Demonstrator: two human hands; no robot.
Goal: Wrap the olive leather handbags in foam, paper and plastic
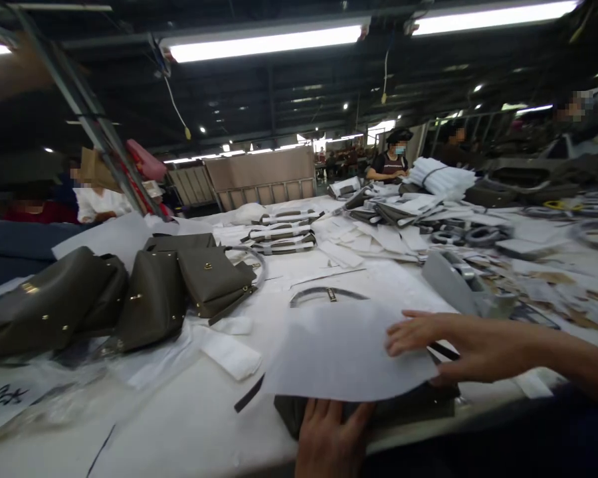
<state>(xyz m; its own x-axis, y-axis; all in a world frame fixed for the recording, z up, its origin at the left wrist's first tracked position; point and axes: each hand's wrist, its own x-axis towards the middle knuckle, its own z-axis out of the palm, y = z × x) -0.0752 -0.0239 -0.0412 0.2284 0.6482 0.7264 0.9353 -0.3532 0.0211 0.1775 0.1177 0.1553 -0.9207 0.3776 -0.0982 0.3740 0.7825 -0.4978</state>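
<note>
A dark olive bag [403,413] lies flat at the table's near edge, with a white paper sheet [329,352] covering most of it. My left hand [329,435] rests on the bag, fingers spread, their tips beneath the sheet's near edge. Over the right part of the sheet, my right hand [458,342] is open with fingers stretched out; its thumb is by the bag's right side. Beyond the sheet curves a wrapped handle [331,293] with a metal buckle. A dark strap end [249,393] sticks out at the left.
Several olive bags [152,299] stand to the left on the white table [189,425]. White paper pieces [232,352] lie nearby. A grey tape dispenser [451,282] stands at the right, before scattered scraps. Wrapped straps [284,232] lie farther back. Other people [391,159] sit beyond.
</note>
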